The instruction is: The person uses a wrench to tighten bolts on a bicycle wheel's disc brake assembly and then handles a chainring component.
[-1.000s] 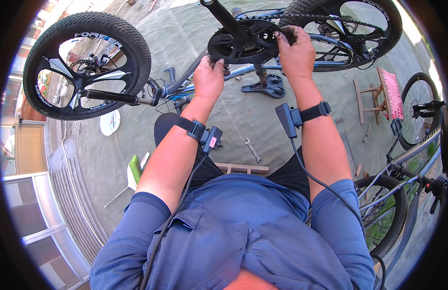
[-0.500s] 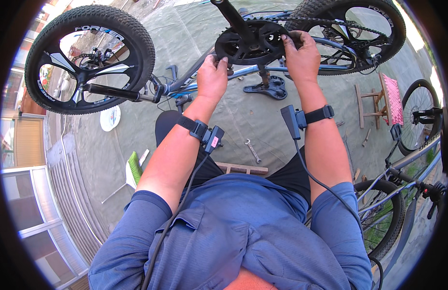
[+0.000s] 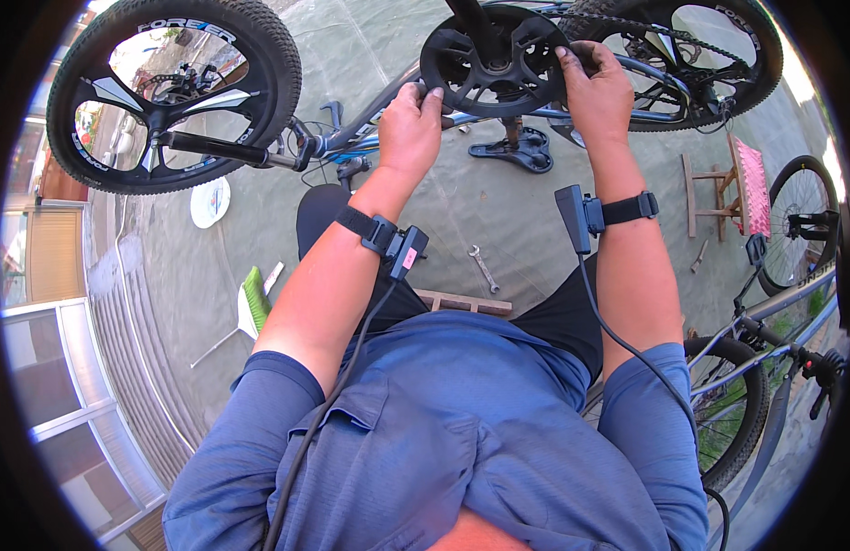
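A round black plastic chain guard (image 3: 441, 78) is held by its rim at the crank of an upside-down bicycle. My left hand (image 3: 411, 129) is closed on its left edge, thumb up. On the opposite edge my right hand (image 3: 598, 92) pinches the rim, its fingertips dark with grime. The black crank arm (image 3: 477, 28) rises through the guard's middle. Behind the guard, the chainrings are partly hidden. The chain (image 3: 664, 35) runs right toward the rear wheel (image 3: 769, 64). Below the frame, the black saddle (image 3: 526, 158) rests on the ground cover.
The front wheel (image 3: 283, 73) stands at the far left. An open-end wrench (image 3: 483, 268) lies on the green ground cover (image 3: 535, 248). A green-bristled broom (image 3: 255, 298) and white round lid (image 3: 209, 202) are at left. To the right are a wooden stool (image 3: 719, 188) and another bicycle (image 3: 760, 317).
The guard now looks tilted and shifted right, exposing more of its face. Both hands have moved right with it, still gripping its edges. The view has shifted slightly.
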`<move>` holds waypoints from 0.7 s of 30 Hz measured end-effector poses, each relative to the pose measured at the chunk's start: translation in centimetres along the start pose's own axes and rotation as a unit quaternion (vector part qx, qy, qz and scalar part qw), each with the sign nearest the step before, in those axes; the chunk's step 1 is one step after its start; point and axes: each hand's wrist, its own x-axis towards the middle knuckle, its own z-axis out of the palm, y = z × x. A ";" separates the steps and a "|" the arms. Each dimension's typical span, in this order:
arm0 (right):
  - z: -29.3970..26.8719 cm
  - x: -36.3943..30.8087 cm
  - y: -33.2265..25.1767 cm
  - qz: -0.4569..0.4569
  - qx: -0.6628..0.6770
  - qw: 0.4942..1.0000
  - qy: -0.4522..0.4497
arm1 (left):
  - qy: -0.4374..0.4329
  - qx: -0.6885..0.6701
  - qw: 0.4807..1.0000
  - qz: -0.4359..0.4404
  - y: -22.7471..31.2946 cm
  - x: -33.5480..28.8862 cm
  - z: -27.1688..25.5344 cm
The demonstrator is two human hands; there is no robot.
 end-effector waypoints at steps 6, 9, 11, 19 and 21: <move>-0.3 -0.2 0.0 0.008 0.003 1.000 -0.011 | 0.005 0.046 0.999 0.020 0.2 -0.6 -0.5; -0.3 -0.2 0.1 0.007 0.012 1.000 -0.015 | 0.004 0.045 0.999 0.020 0.7 -1.2 -0.5; -0.4 -0.2 0.3 0.005 0.014 1.000 -0.019 | 0.002 0.038 0.999 0.017 0.9 -1.7 -0.6; -1.0 -0.6 -0.5 0.036 0.028 0.998 -0.039 | 0.027 0.054 0.997 0.048 0.6 -2.0 -0.7; -1.2 -0.6 -1.0 0.046 0.020 0.998 -0.046 | 0.015 0.058 0.997 0.045 0.7 -2.0 -1.0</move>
